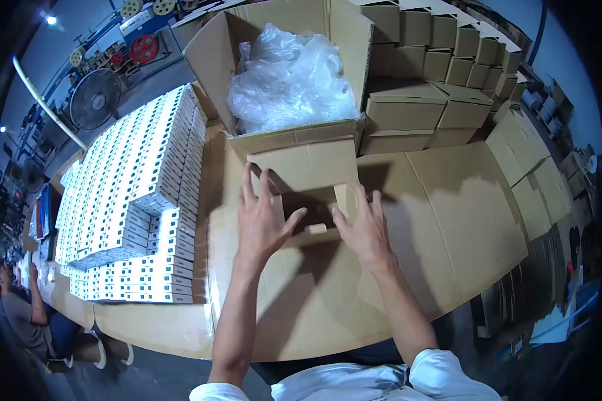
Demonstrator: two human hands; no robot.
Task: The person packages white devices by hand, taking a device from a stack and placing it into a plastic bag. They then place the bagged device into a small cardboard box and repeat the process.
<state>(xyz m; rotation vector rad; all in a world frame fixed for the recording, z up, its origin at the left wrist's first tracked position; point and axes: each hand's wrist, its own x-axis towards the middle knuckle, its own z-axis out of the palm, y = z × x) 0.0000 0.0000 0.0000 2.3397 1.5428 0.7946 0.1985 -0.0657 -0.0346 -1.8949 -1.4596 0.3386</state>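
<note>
A small brown carton [308,164] stands open at the middle of the table, its lid raised at the back and its inside dark. My left hand [262,217] is at the carton's left side, fingers spread and pointing away from me. At the right side, my right hand [366,227] has its fingers apart too, close to the side flap. Neither hand holds anything. Whether the fingertips touch the cardboard is hard to tell.
Behind the carton is a large box [211,57] with clear plastic bags [291,80]. Stacked white boxes [124,194] fill the left side. Brown cartons [405,110] are piled at the back right. A person [27,314] sits at the far left.
</note>
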